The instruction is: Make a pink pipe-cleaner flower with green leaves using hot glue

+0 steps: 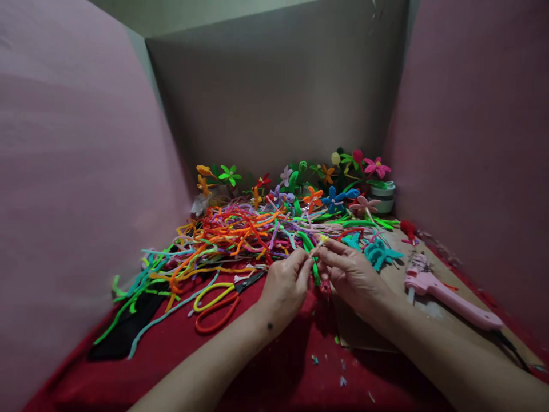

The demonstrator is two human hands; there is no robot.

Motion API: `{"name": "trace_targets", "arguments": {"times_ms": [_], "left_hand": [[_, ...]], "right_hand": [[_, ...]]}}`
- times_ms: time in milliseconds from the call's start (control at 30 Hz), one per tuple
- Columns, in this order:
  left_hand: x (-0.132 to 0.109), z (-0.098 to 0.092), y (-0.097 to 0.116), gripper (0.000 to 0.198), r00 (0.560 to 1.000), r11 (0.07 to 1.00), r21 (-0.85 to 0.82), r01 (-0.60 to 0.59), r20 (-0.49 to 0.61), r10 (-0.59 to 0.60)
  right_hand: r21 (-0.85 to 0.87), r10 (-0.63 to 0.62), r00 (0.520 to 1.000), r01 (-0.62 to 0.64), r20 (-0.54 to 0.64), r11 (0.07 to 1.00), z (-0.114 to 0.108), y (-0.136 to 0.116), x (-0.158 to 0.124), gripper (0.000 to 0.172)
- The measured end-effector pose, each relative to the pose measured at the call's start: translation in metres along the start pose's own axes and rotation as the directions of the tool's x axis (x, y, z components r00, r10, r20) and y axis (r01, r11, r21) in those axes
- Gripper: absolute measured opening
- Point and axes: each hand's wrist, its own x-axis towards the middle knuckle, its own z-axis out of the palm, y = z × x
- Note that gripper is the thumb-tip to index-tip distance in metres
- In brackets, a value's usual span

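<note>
In the head view my left hand (pixel 288 278) and my right hand (pixel 349 274) meet near the middle, fingertips close together. Both are closed in a pinch on a thin pale stem with a small yellow tip (pixel 323 238), which sticks up between them. A green fuzzy strip (pixel 305 241) runs behind and below the fingertips. Teal fuzzy pieces (pixel 380 253) lie just beyond my right hand. Scissors (pixel 217 305) with one yellow and one red handle lie left of my left hand.
A heap of coloured pipe cleaners (pixel 240 229) spreads behind the hands. Fuzzy flowers (pixel 334 199) stand at the back beside a pale jar (pixel 381 197). A pink glue gun (pixel 454 300) rests on cardboard (pixel 364 332) at right. Tall panels (pixel 278 103) enclose the red cloth (pixel 257 372).
</note>
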Motion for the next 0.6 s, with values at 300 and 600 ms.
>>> {"name": "trace_targets", "arguments": {"times_ms": [300,600], "left_hand": [[0.002,0.003,-0.012,0.025,0.980,0.867,-0.456,0.200,0.105,-0.171],[0.000,0.004,-0.027,0.022,0.941,0.576,-0.748,0.330,0.217,-0.258]], "right_hand": [[-0.098,0.019,1.000,-0.020,-0.018,0.995,-0.004,0.007,-0.003,0.025],[-0.232,0.016,0.990,-0.048,-0.137,0.972,-0.001,0.004,-0.004,0.022]]}}
